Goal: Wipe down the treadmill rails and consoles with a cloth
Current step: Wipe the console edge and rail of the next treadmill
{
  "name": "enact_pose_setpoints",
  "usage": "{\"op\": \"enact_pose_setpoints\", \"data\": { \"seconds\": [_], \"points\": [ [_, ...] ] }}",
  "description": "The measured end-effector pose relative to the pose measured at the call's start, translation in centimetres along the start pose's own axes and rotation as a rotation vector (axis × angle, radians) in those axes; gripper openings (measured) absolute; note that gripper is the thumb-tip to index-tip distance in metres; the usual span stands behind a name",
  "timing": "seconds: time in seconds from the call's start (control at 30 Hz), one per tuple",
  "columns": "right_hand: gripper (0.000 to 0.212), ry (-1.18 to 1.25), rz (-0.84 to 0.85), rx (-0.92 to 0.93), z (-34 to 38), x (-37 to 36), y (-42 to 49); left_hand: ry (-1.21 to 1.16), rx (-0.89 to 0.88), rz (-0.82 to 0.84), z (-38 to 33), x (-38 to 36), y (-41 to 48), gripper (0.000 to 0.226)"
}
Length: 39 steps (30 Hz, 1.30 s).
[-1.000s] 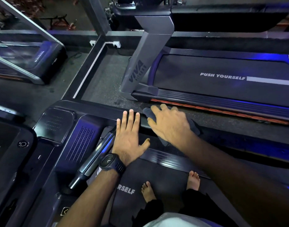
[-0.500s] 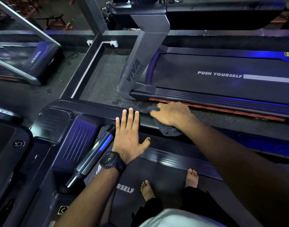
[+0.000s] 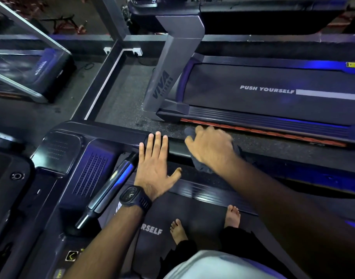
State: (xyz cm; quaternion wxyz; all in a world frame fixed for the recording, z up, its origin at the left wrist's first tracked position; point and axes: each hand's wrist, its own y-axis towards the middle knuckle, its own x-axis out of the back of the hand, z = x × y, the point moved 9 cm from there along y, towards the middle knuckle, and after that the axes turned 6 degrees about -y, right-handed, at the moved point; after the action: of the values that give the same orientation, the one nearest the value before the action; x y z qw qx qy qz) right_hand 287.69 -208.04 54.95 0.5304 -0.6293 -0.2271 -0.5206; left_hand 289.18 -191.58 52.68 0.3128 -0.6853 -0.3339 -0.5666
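I stand barefoot on a treadmill belt and look down at its dark right handrail (image 3: 176, 147). My right hand (image 3: 211, 147) is curled over a dark grey cloth (image 3: 200, 167) and holds it against the rail. The cloth bulges out under the palm and past the fingertips. My left hand (image 3: 154, 168), with a black watch on the wrist, lies flat with straight fingers on the rail just left of the cloth. The console (image 3: 62, 156) with its speaker grille sits to the left.
A second treadmill (image 3: 273, 93) marked PUSH YOURSELF runs parallel on the right across a strip of floor, with its grey VIVA upright (image 3: 164, 77). A chrome handlebar (image 3: 112, 188) crosses below the console. Another machine stands at far left.
My right hand has curled over the cloth and slid it slightly outward across the rail, from flat fingers a second ago. My left hand has stayed flat in place.
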Motion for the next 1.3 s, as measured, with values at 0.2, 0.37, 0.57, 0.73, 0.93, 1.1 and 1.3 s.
{"op": "enact_pose_setpoints", "data": {
  "seconds": [0.2, 0.37, 0.57, 0.73, 0.93, 1.1, 1.3],
  "points": [
    [0.056, -0.115, -0.234, 0.238, 2.5, 0.6, -2.7, -0.018, 0.01, -0.02, -0.2, -0.1, 0.1, 0.104],
    [0.06, 0.024, 0.104, 0.057, -0.7, 0.1, 1.6, -0.021, 0.024, -0.023, -0.7, -0.2, 0.1, 0.103],
    [0.056, -0.116, -0.204, 0.204, 1.3, 0.4, -3.1, -0.038, 0.002, -0.039, -1.1, -0.2, 0.1, 0.101],
    [0.054, 0.044, 0.054, 0.146, -0.3, 0.3, 0.9, -0.039, -0.011, -0.033, -1.6, -0.3, 0.2, 0.1],
    [0.063, -0.195, -0.155, 0.08, 0.1, -0.5, -3.8, -0.037, -0.008, -0.045, -1.8, -0.4, 0.2, 0.099],
    [0.053, 0.023, 0.033, 0.114, -0.6, -0.1, 0.4, -0.036, 0.004, -0.038, -2.0, -0.4, 0.2, 0.099],
    [0.06, -0.138, -0.157, 0.113, -0.8, -0.2, -3.4, -0.046, 0.026, -0.04, -2.7, -0.5, 0.1, 0.099]
  ]
}}
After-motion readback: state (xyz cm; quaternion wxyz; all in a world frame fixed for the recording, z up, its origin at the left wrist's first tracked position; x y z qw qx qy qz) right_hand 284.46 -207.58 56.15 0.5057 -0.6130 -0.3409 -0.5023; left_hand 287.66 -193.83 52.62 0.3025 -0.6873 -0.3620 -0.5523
